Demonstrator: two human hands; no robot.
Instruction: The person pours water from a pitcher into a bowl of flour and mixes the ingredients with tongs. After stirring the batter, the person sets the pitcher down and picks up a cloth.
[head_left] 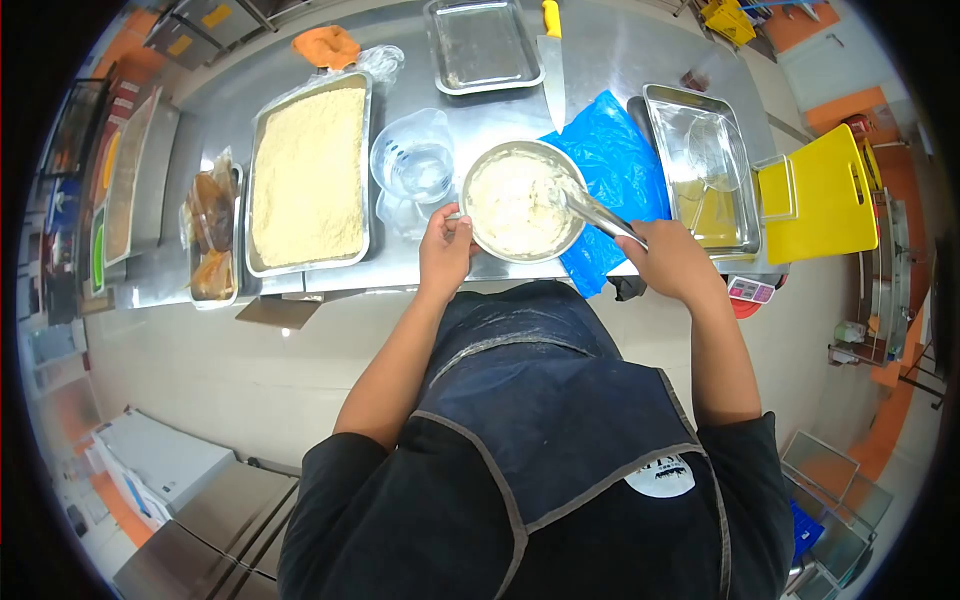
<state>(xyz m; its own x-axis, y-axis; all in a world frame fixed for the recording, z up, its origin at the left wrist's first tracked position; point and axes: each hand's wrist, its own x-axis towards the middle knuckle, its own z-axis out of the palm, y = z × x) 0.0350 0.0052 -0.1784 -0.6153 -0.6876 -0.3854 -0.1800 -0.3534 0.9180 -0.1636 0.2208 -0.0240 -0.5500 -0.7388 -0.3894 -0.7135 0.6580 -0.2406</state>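
A round metal bowl [467, 212] holds a pale, lumpy cream-coloured mixture [515, 205]. My left hand [447, 247] grips the bowl's left rim, fingers bent over the edge. In my right hand [668, 260] is the handle of a metal utensil [597, 214], whose head rests in the mixture at the bowl's right side. Beneath and to the right of the bowl lies a blue plastic bag [615, 170]. Left of the bowl stands a clear plastic measuring jug [413, 165].
A large tray of pale crumbly material [310, 180] lies on the steel table [395, 275]. Further back are a metal tray [483, 45] and a yellow-handled knife [553, 75]. To the right are another metal tray [705, 170] and a yellow board [820, 200].
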